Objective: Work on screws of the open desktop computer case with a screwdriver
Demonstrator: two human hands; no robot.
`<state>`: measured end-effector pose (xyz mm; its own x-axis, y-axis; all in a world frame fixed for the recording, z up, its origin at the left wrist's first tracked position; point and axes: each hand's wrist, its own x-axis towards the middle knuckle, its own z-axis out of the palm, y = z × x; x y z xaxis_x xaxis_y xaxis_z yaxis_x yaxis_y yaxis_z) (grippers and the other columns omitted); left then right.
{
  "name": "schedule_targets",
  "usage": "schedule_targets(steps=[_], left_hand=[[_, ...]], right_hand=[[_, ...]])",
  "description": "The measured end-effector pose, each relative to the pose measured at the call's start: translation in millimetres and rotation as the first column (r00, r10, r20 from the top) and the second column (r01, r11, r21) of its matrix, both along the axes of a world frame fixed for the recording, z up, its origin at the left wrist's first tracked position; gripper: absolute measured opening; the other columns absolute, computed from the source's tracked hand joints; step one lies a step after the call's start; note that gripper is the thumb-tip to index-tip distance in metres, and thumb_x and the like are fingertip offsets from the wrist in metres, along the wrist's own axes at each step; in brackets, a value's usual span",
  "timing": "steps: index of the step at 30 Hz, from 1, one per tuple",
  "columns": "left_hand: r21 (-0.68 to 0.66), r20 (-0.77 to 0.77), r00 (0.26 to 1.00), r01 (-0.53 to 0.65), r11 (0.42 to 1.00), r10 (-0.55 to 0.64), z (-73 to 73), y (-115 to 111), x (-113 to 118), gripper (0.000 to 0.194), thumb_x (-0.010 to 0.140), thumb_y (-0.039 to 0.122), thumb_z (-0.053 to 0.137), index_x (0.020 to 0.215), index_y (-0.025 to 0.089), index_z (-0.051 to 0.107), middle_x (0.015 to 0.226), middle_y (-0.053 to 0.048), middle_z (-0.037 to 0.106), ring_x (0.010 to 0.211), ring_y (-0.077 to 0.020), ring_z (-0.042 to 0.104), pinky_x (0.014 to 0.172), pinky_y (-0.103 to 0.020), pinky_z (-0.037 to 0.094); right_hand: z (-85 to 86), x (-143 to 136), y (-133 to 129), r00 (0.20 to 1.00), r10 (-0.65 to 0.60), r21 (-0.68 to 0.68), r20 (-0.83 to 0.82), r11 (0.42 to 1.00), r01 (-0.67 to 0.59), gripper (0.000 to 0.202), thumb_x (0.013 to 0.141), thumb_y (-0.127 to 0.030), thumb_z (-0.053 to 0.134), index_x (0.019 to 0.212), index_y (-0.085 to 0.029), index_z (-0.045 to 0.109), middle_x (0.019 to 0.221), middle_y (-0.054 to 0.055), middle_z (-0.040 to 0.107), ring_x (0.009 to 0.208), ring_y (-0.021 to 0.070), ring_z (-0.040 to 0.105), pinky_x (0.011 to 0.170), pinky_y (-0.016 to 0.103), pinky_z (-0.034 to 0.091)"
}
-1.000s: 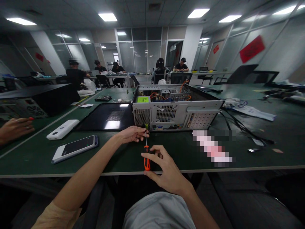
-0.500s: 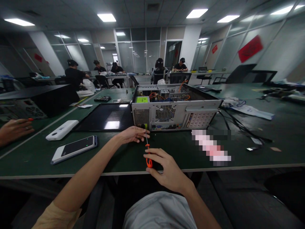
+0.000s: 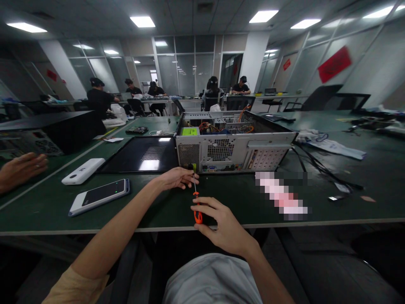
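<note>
My right hand (image 3: 223, 226) holds the orange-and-black handle of a screwdriver (image 3: 198, 216) between thumb and fingers, near the table's front edge. Its thin shaft points away from me, toward the rear of an opened desktop computer case (image 3: 221, 151) lying on its side. My left hand (image 3: 174, 179) is at the case's lower left rear corner, its fingers closed around the screwdriver's tip. What lies under those fingertips is too small to make out. A yellow-green patch (image 3: 194, 166) shows on the case just beyond them.
A black side panel (image 3: 136, 156) lies left of the case. Nearer are a white device (image 3: 83, 171) and a phone-like device (image 3: 99, 197). Black cables (image 3: 319, 164) and white gloves (image 3: 335, 145) lie right. Another person's hand (image 3: 23, 171) rests at far left, before a black case (image 3: 68, 131).
My hands and the screwdriver keep nearly the same place. The other person's hand at far left has shifted, and the orange tip beside it no longer shows. The view has moved slightly.
</note>
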<state>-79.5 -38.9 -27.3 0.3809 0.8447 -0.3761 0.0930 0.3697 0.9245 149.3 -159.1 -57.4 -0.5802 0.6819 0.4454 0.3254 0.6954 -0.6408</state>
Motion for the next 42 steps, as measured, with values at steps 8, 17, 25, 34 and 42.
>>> schedule_targets(steps=[8,17,25,34,42], left_hand=[[0.017,-0.072,0.997,0.014,1.0,-0.012,2.2,-3,3,0.022,0.095,0.03,0.065,0.089,0.012,0.074,0.086,-0.01,0.079,0.058,-0.0096,0.063,0.05,-0.019,0.045],[-0.021,-0.039,0.999,0.009,1.0,-0.01,5.6,-2,3,0.027,0.099,0.03,0.056,0.095,0.011,0.075,0.087,-0.01,0.078,0.06,-0.0114,0.065,0.049,-0.021,0.044],[-0.079,-0.037,0.998,0.043,0.996,-0.046,7.0,0,1,0.045,0.104,0.042,0.042,0.103,0.011,0.075,0.094,-0.014,0.08,0.063,-0.0148,0.067,0.05,-0.023,0.046],[0.01,-0.199,0.959,0.207,0.978,-0.201,5.7,-7,-7,0.032,0.084,0.043,0.077,0.098,0.014,0.08,0.094,-0.012,0.081,0.057,-0.0108,0.065,0.046,-0.019,0.043],[0.041,-0.177,0.964,0.208,0.977,-0.198,2.2,-6,-4,0.038,0.072,0.039,0.088,0.1,0.015,0.081,0.102,-0.013,0.081,0.057,-0.0104,0.067,0.046,-0.019,0.044]], right_hand=[[3.6,2,-2,0.999,0.016,-0.048,-0.031,0.999,-0.017,0.04,0.086,-0.02,0.078,0.125,-0.023,0.072,0.138,0.01,0.066,0.128,0.024,0.063,0.114,0.042,0.049],[1.4,3,0,0.998,0.008,-0.043,-0.058,0.999,-0.011,0.039,0.085,-0.018,0.079,0.123,-0.023,0.073,0.137,0.01,0.066,0.128,0.0235,0.064,0.114,0.041,0.049],[0.5,3,0,0.998,-0.004,-0.021,-0.069,1.0,0.003,0.038,0.086,-0.017,0.077,0.123,-0.024,0.073,0.135,0.01,0.067,0.126,0.0239,0.065,0.113,0.043,0.05],[-1.6,1,1,0.995,-0.093,-0.025,-0.043,0.995,0.092,0.038,0.088,-0.018,0.074,0.125,-0.025,0.072,0.136,0.009,0.066,0.126,0.0245,0.064,0.114,0.044,0.049],[-1.1,-1,2,0.989,-0.148,0.015,-0.009,0.989,0.148,0.036,0.093,-0.02,0.067,0.129,-0.023,0.07,0.136,0.011,0.067,0.129,0.0264,0.062,0.114,0.048,0.05]])
